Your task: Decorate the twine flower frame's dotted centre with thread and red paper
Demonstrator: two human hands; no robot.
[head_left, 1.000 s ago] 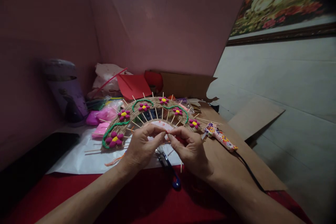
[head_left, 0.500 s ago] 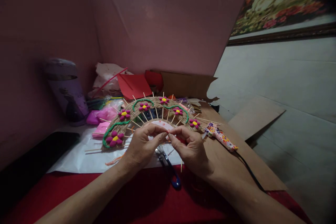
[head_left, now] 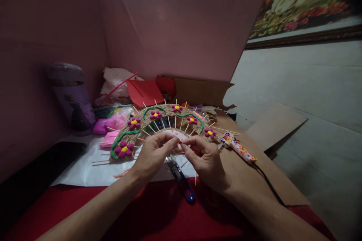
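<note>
My left hand (head_left: 154, 152) and my right hand (head_left: 205, 160) meet in front of me, thumbs and forefingers pinched together. Between their fingertips is a small orange-red piece (head_left: 180, 142), mostly covered, so its kind is unclear. Behind the hands stands a curved twine-woven piece (head_left: 166, 110) on thin wooden sticks, decorated with magenta flowers (head_left: 123, 149) with yellow centres and green wavy stems (head_left: 115, 143). Below and between my hands lies a pair of blue-handled thread snips (head_left: 183, 186), partly on the red cloth. Orange strands (head_left: 122, 173) rest left of my left wrist.
A glue gun (head_left: 237, 147) with flower-patterned covering and black cord lies on the brown board (head_left: 271, 180) at right. White sheeting (head_left: 82, 167) covers part of the red cloth (head_left: 135, 214). A purple tumbler (head_left: 73, 99), pink packets (head_left: 109, 139) and red paper (head_left: 144, 92) stand behind.
The left thumb and fingers have shifted slightly at the pinch, and a bit more of the orange-red piece shows. Everything else stays in place.
</note>
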